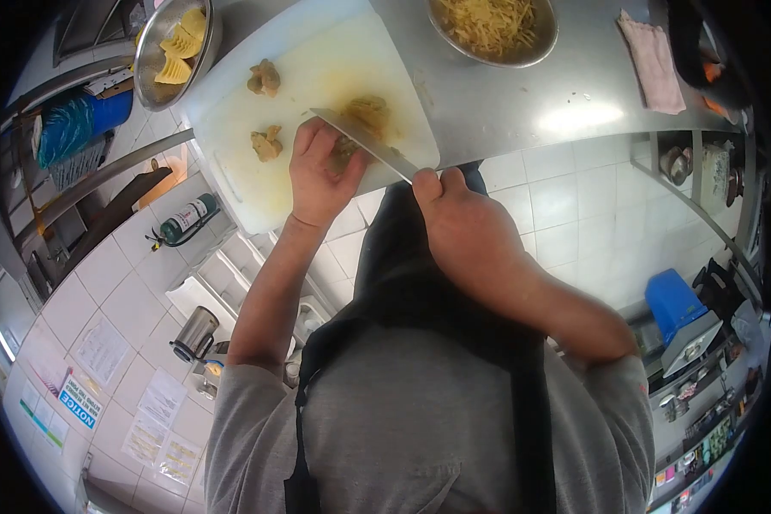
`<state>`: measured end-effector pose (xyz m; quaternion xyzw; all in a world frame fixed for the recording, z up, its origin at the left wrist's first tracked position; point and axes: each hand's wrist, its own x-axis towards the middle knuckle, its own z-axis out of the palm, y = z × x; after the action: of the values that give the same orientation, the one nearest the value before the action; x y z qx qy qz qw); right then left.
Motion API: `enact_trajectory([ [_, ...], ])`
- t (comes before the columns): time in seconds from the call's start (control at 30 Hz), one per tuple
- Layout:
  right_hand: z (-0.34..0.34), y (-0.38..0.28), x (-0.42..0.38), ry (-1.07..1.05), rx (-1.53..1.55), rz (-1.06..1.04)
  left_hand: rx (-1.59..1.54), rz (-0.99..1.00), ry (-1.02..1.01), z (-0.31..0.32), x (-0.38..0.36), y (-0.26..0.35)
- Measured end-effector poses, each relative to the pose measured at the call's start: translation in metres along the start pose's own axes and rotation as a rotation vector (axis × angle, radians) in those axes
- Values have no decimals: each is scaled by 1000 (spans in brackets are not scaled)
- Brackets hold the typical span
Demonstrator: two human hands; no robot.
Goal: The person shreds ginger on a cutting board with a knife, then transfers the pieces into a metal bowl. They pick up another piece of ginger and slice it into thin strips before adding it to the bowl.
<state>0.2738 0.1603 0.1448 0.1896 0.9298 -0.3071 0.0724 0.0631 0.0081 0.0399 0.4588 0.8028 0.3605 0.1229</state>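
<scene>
- Two bare hands of mine are at work over the white cutting board, both at the side of it nearest my body.
- My right hand is closed around the handle of the knife; the fist hides the handle, and the fist itself is just off the board's near edge.
- The blade reaches from that fist over the board, slanting away from me and to the left.
- My left hand is on the board's near part, fingers bent close to the blade, thumb spread apart from them, so the grip is partway open. Brown food shows between thumb and fingers, partly hidden; I cannot tell how firmly I have hold of it.
- Just past the blade on the board lies more brown food, in a wet-looking patch.
- Two separate brown lumps sit on the board's left part: the farther lump and the nearer lump, well apart from the blade.
- Beyond the board's left edge is a metal colander with yellow ridged pieces.
- Right of the board, a metal bowl holds yellowish shreds; farther right, a pinkish cloth lies on the steel counter.
</scene>
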Motion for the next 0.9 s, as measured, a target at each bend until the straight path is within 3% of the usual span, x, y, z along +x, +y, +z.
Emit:
enact_trajectory([
  [0.1,12,2,15,10,-4,-11,-34,-79,8,1,-1,5],
  [0.47,26,7,19,-48,68,54,-51,-79,16,-1,1,8],
  [0.57,38,12,31,29,-56,-18,-56,-80,22,0,5,7],
  [0.9,-6,-2,-3,3,-19,-35,-21,-89,20,1,-3,7],
])
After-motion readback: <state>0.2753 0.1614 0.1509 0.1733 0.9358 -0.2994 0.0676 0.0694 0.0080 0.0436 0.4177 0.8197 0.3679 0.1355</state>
